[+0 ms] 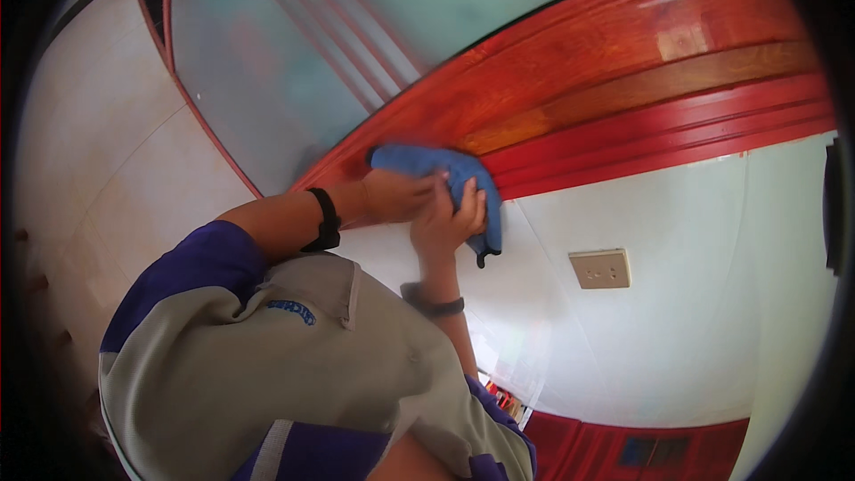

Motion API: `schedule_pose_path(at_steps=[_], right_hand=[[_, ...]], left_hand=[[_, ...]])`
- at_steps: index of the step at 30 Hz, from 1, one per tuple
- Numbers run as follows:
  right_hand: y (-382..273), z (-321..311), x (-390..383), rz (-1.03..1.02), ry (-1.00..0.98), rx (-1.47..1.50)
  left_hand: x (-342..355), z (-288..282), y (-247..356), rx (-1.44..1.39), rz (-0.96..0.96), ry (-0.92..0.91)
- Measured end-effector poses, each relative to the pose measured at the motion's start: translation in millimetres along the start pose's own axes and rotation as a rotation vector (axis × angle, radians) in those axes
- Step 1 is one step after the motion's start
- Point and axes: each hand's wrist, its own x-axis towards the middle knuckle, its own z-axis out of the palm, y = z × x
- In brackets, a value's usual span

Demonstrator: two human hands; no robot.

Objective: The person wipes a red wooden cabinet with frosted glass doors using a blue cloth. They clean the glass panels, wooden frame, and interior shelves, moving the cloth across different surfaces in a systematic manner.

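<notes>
A blue cloth (426, 159) with dark edging is bunched in front of the red-brown wooden frame (570, 116), with one corner hanging down over the white wall. On its left part is my left hand (396, 195), closed, its fingertips slightly blurred. My right hand (451, 216) comes up from below, with its fingers curled over the cloth's right side. The two hands meet at the middle of the cloth. A dark band circles each wrist. How firmly the cloth presses on the wood is hidden by the hands.
Above the frame stretches a large greenish glass panel (294, 53) with reddish stripes across it. A beige wall socket (599, 269) sits on the white wall (686, 321) to the right. Pale floor tiles (116, 151) lie at left. Red cabinetry (588, 450) shows at the lower right.
</notes>
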Motion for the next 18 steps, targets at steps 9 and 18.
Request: schedule_pose_path(at_steps=[9, 18], right_hand=[[2.8, -28.6, -17.4, 0.027, -0.460, 0.201], [13.7, -85.6, 152.6, 0.062, 0.026, -0.067]], left_hand=[[-22.5, -42.4, 7.6, -0.311, -0.242, -0.086], [114.0, -102.8, -36.7, -0.393, -0.415, 0.414]])
